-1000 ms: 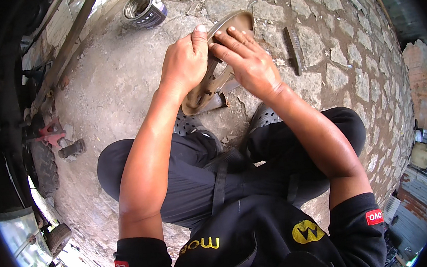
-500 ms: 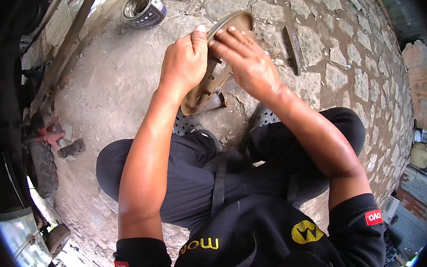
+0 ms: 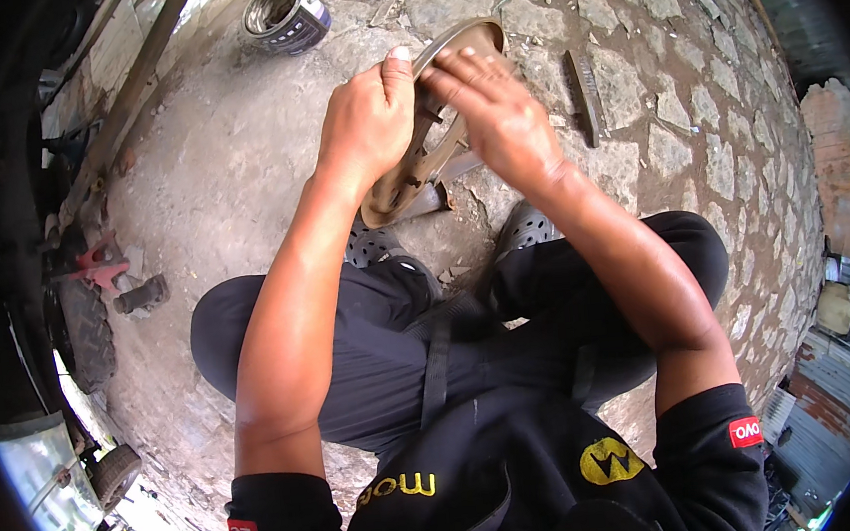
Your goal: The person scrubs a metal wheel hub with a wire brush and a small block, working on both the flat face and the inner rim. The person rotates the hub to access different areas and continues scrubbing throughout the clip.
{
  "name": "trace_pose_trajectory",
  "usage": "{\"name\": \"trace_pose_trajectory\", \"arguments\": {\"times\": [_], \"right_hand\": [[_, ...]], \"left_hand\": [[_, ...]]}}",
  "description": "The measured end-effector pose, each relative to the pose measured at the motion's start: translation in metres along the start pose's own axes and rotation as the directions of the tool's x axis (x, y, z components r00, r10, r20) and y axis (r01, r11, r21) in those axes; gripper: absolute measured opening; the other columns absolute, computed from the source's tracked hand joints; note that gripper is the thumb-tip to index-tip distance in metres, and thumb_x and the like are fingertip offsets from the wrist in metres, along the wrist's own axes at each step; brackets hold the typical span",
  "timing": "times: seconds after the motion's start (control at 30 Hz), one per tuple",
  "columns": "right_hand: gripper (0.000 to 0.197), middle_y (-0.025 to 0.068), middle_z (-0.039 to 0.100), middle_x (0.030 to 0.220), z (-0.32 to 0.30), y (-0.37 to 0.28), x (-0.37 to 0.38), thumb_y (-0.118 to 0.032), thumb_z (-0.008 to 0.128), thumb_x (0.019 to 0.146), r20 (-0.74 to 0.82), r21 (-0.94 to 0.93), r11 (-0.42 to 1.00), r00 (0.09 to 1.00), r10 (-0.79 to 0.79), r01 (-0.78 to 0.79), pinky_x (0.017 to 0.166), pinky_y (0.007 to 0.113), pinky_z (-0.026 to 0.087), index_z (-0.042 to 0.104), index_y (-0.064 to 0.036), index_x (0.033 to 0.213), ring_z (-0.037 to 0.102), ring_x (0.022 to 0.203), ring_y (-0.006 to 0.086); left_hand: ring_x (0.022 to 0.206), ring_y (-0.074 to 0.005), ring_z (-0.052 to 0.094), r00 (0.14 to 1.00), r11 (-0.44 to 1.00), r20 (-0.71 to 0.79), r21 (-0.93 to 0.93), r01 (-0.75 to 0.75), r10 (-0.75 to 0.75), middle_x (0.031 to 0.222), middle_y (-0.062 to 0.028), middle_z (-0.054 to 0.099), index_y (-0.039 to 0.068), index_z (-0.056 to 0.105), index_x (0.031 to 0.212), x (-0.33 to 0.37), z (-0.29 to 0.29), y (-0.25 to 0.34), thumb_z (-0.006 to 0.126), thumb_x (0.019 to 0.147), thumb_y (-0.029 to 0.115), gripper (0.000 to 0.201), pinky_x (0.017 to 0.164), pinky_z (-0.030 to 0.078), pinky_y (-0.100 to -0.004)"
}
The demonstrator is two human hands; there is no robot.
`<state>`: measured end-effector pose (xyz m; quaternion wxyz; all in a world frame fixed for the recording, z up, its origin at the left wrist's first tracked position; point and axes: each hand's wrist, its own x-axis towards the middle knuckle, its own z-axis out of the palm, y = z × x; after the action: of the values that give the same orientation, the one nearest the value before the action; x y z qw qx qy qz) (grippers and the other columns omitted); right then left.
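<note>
A dirty brown, round metal part [image 3: 395, 203] with a raised rim and cut-outs stands tilted in front of my feet. Its rim is gripped on the left side by my left hand [image 3: 369, 120], thumb on top. My right hand [image 3: 498, 115], slightly blurred, lies against the upper right of its face with the fingers stretched out flat. Below the part, a short dark metal tube [image 3: 430, 201] pokes out near my shoes. My hands hide much of the part's middle.
An open paint can [image 3: 288, 19] stands at the far left. A narrow, dark brush-like tool [image 3: 582, 99] lies on the stone paving to the right. Near the left edge are a red metal piece [image 3: 100, 263] and a dark cylindrical piece [image 3: 142, 295]. Corrugated sheets [image 3: 835, 403] line the right side.
My right hand has slid a little down and to the right across the part's face. The part has shifted barely, and my left hand keeps its grip.
</note>
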<state>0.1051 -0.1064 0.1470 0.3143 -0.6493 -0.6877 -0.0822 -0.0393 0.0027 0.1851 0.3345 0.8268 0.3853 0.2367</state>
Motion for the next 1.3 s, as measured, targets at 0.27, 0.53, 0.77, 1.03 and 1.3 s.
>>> {"name": "trace_pose_trajectory", "arguments": {"times": [0.27,0.53,0.77,1.03,1.3], "right_hand": [[0.055,0.0119,0.057,0.142,0.002,0.001,0.001,0.002,0.056,0.080,-0.006,-0.011,1.000,1.000,0.008,-0.008,0.113,0.047,0.040,0.063,-0.0170,0.132,0.053,0.131,0.0365],[0.056,0.0104,0.057,0.143,0.004,0.001,0.001,0.002,0.056,0.080,-0.007,-0.008,1.000,1.000,0.015,-0.015,0.115,0.048,0.039,0.062,-0.0174,0.132,0.053,0.132,0.0368],[0.053,0.0119,0.057,0.142,0.002,0.006,0.001,-0.001,0.057,0.081,-0.001,-0.005,1.000,1.000,-0.003,0.003,0.115,0.047,0.038,0.061,-0.0144,0.132,0.052,0.132,0.0370],[0.052,0.0146,0.059,0.138,0.001,0.019,0.006,0.007,0.057,0.080,-0.090,0.106,0.987,0.987,0.132,-0.122,0.109,0.044,0.044,0.063,-0.0123,0.128,0.055,0.130,0.0335],[0.046,0.0199,0.063,0.129,0.005,0.014,0.003,0.009,0.056,0.081,-0.121,0.265,0.939,0.958,0.260,-0.221,0.107,0.044,0.047,0.064,-0.0054,0.123,0.059,0.123,0.0373]], "left_hand": [[0.086,-0.0507,0.063,1.000,1.000,-0.022,-0.007,-0.014,0.014,0.083,-0.0287,0.066,-0.001,0.068,0.089,0.000,-0.001,-0.001,0.034,0.107,0.043,0.058,0.074,0.051,-0.0540],[0.085,-0.0507,0.063,1.000,1.000,-0.007,0.005,0.012,-0.012,0.082,-0.0287,0.066,-0.001,0.068,0.089,0.000,-0.002,0.003,0.035,0.107,0.043,0.057,0.073,0.051,-0.0538],[0.086,-0.0501,0.063,0.999,0.999,0.022,0.017,0.042,-0.042,0.083,-0.0281,0.066,0.000,0.069,0.089,0.000,-0.004,0.006,0.035,0.107,0.043,0.057,0.075,0.051,-0.0531],[0.098,-0.0443,0.066,0.979,0.987,0.140,0.069,0.142,-0.151,0.098,-0.0280,0.069,0.000,0.069,0.108,0.005,-0.012,0.011,0.037,0.107,0.047,0.057,0.084,0.051,-0.0424],[0.099,-0.0433,0.067,0.985,0.993,0.124,0.017,0.116,-0.117,0.099,-0.0278,0.069,-0.001,0.068,0.111,0.002,-0.007,0.011,0.037,0.107,0.046,0.056,0.085,0.051,-0.0414]]}}
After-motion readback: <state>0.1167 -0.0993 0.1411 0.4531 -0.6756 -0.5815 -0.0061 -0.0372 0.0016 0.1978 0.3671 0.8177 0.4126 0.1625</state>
